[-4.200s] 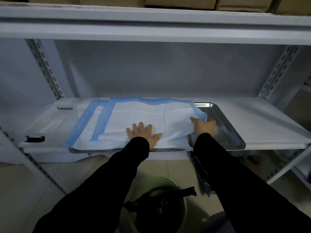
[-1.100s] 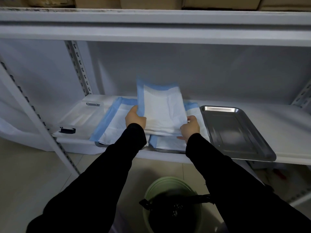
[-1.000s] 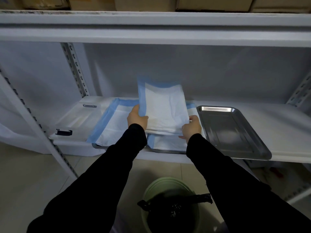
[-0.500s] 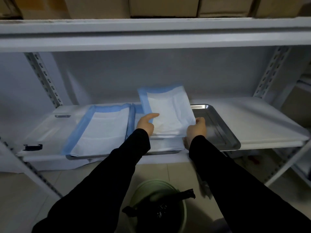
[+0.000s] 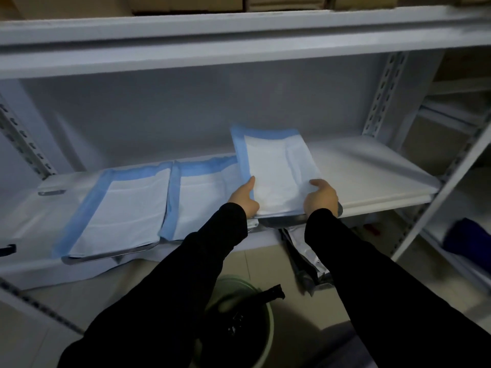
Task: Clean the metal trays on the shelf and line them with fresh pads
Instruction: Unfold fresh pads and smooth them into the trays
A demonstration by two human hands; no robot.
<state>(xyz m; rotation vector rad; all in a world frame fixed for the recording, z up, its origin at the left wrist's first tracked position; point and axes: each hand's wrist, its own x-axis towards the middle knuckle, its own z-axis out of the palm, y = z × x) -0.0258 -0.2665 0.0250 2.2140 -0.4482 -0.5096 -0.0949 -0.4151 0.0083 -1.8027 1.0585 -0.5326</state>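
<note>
So, left hand [image 5: 243, 199] and right hand [image 5: 321, 196] pinch a folded pad [image 5: 276, 171] tilted over the tray [image 5: 287, 222]; two lined trays [image 5: 111, 257] lie at nine o'clock.

folded pad [image 5: 276, 171]: soft paper-like sheet at centre right, with a matt white middle, a pale blue border and fold creases.
left pad [image 5: 125, 211], middle pad [image 5: 204, 197]: same matt white sheet with a blue edge, lightly creased.
left tray [image 5: 111, 257], right tray [image 5: 285, 222]: bare metal, with smooth, shiny rims.
shelf [image 5: 372, 179]: painted metal, smooth, matt pale grey.
post [image 5: 382, 91]: same grey paint, punched with holes.
sleeves [image 5: 207, 261]: black cloth, matt.
bucket [image 5: 269, 330]: smooth green plastic, lower centre.
bag [image 5: 239, 330]: black film with a few glints.
pouch [image 5: 305, 264]: crinkled silvery foil, shiny.
boxes [image 5: 186, 2]: matt brown cardboard, top edge.
</note>
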